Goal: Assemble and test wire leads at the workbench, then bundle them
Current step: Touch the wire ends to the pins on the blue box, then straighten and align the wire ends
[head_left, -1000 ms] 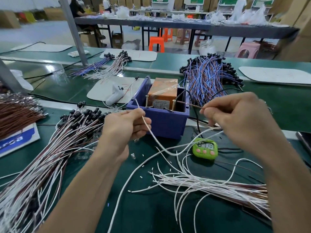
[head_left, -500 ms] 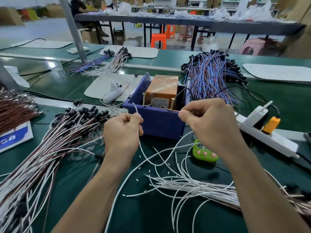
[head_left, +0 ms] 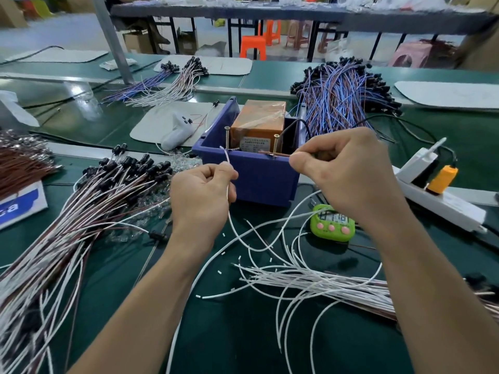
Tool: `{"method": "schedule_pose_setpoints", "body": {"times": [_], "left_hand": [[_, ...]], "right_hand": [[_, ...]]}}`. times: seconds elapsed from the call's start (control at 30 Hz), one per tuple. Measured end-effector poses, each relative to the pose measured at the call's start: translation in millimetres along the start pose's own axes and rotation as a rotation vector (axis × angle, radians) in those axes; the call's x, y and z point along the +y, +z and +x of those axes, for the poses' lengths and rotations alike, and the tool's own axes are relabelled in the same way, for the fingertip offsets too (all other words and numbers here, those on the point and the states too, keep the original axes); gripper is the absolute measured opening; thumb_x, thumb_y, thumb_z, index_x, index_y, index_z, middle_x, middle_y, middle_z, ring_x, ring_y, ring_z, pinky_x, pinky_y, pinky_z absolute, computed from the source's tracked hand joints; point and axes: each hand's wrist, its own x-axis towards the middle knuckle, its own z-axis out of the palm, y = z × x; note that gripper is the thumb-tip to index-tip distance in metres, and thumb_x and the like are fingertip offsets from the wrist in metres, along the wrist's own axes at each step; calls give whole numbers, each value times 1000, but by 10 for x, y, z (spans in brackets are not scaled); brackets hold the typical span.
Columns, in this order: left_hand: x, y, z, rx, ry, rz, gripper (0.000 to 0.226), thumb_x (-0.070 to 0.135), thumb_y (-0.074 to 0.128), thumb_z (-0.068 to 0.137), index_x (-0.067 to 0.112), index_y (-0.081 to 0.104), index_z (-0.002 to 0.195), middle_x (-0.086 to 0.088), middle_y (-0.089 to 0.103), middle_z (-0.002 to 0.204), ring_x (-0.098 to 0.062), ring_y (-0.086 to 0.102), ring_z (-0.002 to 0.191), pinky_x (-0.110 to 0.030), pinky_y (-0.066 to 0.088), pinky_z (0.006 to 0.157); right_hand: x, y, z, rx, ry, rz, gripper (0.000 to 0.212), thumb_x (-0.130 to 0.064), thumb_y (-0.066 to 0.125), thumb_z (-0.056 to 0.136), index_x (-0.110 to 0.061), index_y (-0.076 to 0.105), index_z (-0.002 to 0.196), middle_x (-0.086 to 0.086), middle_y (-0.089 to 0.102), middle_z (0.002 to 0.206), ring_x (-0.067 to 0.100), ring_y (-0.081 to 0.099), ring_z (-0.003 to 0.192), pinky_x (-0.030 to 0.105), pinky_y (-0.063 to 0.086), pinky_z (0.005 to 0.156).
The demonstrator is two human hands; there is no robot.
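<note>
My left hand (head_left: 201, 193) pinches a white wire (head_left: 227, 160) whose bare tip points up at the left brass screw (head_left: 226, 139) of the blue box (head_left: 251, 174). My right hand (head_left: 348, 174) pinches a brown wire end (head_left: 272, 153) laid against the right brass screw (head_left: 276, 144). An orange block (head_left: 259, 122) sits inside the box. Loose white leads (head_left: 310, 279) fan out on the green bench below my hands. A large pile of white and brown leads with black caps (head_left: 81, 211) lies at the left.
A green timer (head_left: 332, 222) lies under my right wrist. A white power strip with an orange plug (head_left: 440, 190) runs along the right. Blue and brown lead bundles (head_left: 340, 95) lie behind the box. A brown wire bundle (head_left: 21, 163) rests far left.
Both hands moved forward toward the blue box. The white wire tip rose to the left screw and the brown wire end now lies on the right screw.
</note>
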Motion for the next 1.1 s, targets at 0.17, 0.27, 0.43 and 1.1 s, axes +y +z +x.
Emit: {"method": "schedule_pose_setpoints", "body": {"times": [0.17,0.27,0.43,1.1], "left_hand": [[8,20,14,-21,-10,-38,30,26,63,90,30,75,63,4,54,43,-12,37,40,-20,31,41],[14,27,31,-23,-24,-58,30,26,64,89,30,75,61,4,52,42,-13,35,40,-20,29,41],[28,37,55,-23,-24,-59,31,24,64,90,30,75,62,5,52,43,-10,38,40,-19,32,42],[22,32,52,-48,-33,-52,34,18,65,95,22,74,62,2,53,44,-10,36,38,-19,30,39]], "right_hand": [[-5,-14,1,-17,17,8,12,-37,79,84,-29,79,75,-7,64,54,6,48,44,16,36,49],[-12,-13,-6,-33,18,13,12,-35,79,84,-28,79,75,-7,63,53,6,47,43,13,35,47],[-1,-19,-9,-31,15,10,13,-36,79,85,-28,78,74,-10,58,48,7,46,42,11,33,46],[1,32,-1,71,-7,-13,14,-31,77,86,-26,80,73,-20,56,47,4,50,42,11,34,44]]}}
